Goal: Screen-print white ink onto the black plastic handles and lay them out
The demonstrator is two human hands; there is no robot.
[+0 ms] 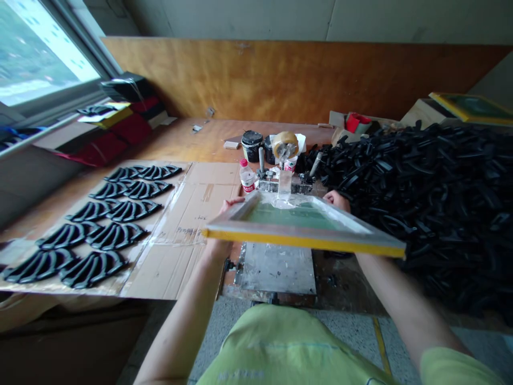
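A screen printing frame [280, 240] with a yellow front edge and green mesh is raised and tilted above a flat metal base plate [278, 270]. Its far side meets a metal clamp [284, 184]. My left hand [231, 204] is at the frame's left side, fingers closed over the rim and partly hidden by it. On the opposite side, my right hand [337, 200] has its fingers curled at the far right edge of the frame. The lower part of each hand is covered by the frame.
Several black fan-shaped plastic pieces [116, 235] lie in rows on cardboard [180, 235] at left. A large heap of black parts [433, 198] fills the right. Behind the clamp stand a red-capped bottle [247, 179], a black tub [252, 145] and a tape roll [285, 144].
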